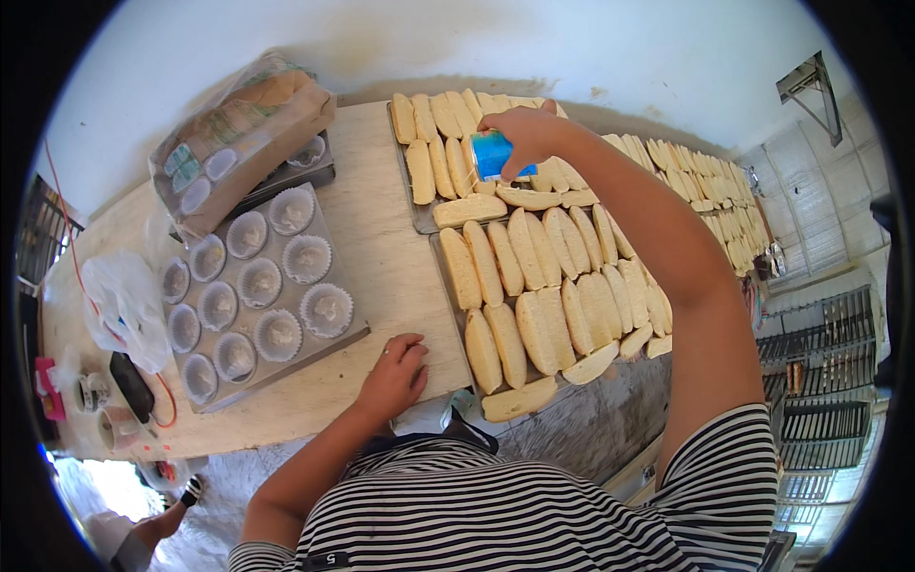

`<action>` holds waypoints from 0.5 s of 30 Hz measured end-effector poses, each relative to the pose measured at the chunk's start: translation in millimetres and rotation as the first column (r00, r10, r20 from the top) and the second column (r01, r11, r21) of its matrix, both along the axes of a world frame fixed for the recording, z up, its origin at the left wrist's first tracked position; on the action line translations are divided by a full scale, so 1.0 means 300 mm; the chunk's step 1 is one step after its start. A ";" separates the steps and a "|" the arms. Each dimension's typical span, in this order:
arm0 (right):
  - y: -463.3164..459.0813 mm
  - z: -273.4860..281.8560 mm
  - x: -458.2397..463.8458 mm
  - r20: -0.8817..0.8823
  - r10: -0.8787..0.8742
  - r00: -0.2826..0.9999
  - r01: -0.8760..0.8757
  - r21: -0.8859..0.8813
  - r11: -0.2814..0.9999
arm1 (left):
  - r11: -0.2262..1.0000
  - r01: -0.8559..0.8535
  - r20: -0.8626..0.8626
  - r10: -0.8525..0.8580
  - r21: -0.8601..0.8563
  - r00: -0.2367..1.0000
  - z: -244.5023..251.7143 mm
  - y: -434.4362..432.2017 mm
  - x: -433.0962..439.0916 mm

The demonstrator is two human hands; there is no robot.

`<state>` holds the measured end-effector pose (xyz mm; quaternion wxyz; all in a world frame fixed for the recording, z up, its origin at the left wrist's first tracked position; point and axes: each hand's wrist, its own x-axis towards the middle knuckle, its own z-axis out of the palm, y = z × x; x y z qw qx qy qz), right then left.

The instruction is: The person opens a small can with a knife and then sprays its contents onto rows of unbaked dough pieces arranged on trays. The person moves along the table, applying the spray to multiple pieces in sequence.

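Observation:
My right hand (532, 136) grips a blue can (493, 155), tilted over halved bread rolls on the back tray (423, 217). Pale thin streams seem to fall from its left end onto the bread. My left hand (394, 375) rests at the near edge of the wooden table (379, 272), fingers a little apart and holding nothing. Between the hands, a nearer tray (457, 336) carries rows of cut rolls (532, 332), pale cut faces up. To the left lies a metal muffin tray (286, 361) with white paper cups (259, 282), each with a little whitish stuff inside.
A plastic-covered cardboard box (264, 143) stands behind the muffin tray. A plastic bag (129, 304), a black case (131, 386) and cups (118, 429) lie at the left. More bread (700, 171) extends right, near metal racks (822, 343). Another person's leg (168, 518) shows lower left.

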<state>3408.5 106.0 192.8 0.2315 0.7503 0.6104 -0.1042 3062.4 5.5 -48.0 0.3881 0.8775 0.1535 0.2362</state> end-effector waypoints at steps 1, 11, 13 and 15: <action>-0.014 -0.004 0.024 0.006 0.000 1.000 0.000 -0.001 1.000 | 1.000 -0.021 0.000 0.021 0.005 1.000 0.001 -0.005 0.001; -0.184 -0.051 0.366 0.014 0.042 0.999 -0.043 0.074 0.996 | 0.943 -0.268 -0.040 0.281 0.198 0.959 -0.004 -0.048 0.029; -0.222 -0.058 0.440 -0.010 0.050 0.999 -0.049 0.088 0.995 | 0.922 -0.332 -0.038 0.346 0.197 0.937 -0.012 -0.053 0.035; -0.260 -0.059 0.515 0.016 0.031 0.999 -0.032 0.076 0.997 | 0.894 -0.379 -0.012 0.393 0.240 0.920 -0.017 -0.058 0.040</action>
